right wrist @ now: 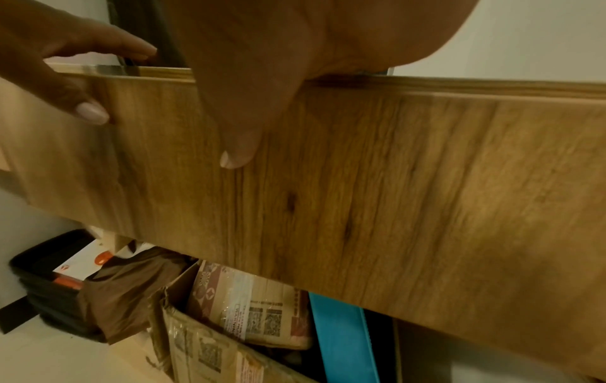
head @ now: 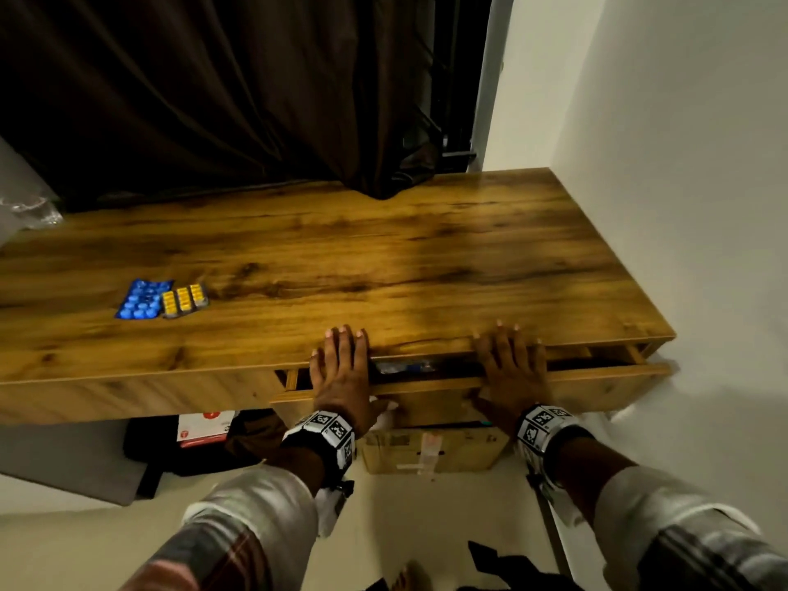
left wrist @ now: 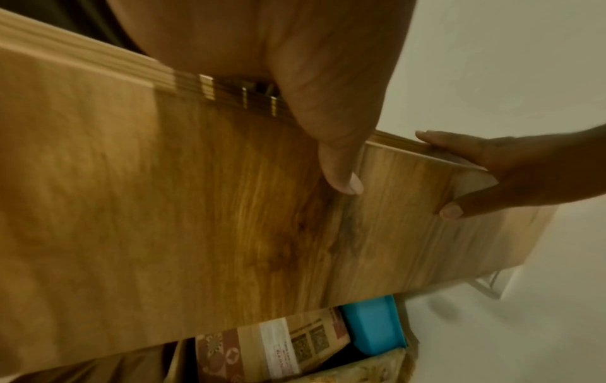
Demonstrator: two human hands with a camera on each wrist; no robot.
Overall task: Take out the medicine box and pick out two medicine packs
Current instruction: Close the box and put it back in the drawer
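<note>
A blue blister pack (head: 143, 298) and a yellow blister pack (head: 184, 299) lie side by side on the left of the wooden table (head: 383, 258). The drawer (head: 597, 383) under the table's right part stands only a narrow gap out. Through that gap shows something clear and blue (head: 405, 368); I cannot tell what it is. My left hand (head: 341, 368) and right hand (head: 511, 364) lie over the drawer's top edge, straight fingers flat on the tabletop. Both thumbs, left (left wrist: 341, 181) and right (right wrist: 239, 153), press on the drawer front (right wrist: 393, 181).
Under the table stand an open cardboard box (head: 430, 450) holding a teal item (right wrist: 341, 337) and a black bin (head: 149, 445) with a red-and-white pack. A dark curtain (head: 213, 100) hangs behind, a white wall (head: 682, 206) borders the right, and clear glassware (head: 30, 211) sits far left.
</note>
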